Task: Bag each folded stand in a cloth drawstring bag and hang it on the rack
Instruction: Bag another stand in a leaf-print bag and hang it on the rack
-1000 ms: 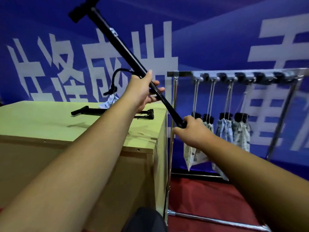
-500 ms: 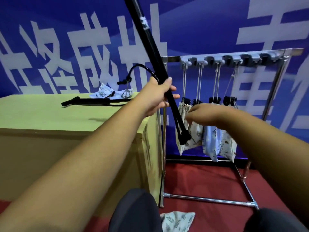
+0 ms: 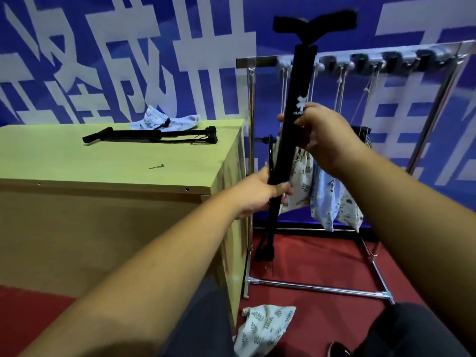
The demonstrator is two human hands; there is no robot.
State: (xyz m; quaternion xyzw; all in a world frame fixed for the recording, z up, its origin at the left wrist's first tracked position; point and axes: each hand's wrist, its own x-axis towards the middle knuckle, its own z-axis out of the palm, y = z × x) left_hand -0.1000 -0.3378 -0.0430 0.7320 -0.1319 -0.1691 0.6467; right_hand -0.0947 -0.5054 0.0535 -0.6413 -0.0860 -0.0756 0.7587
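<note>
Up swung my stand (image 3: 298, 81); left hand (image 3: 260, 194) gripped it low, right hand (image 3: 322, 135) higher, to hold it steady.

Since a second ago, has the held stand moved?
Yes. The stand swung from leaning left over the table to upright before the rack.

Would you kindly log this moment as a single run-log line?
stand: near-upright, unbagged | left hand: grips it low | right hand: grips mid-shaft | rack: bags hanging
</note>
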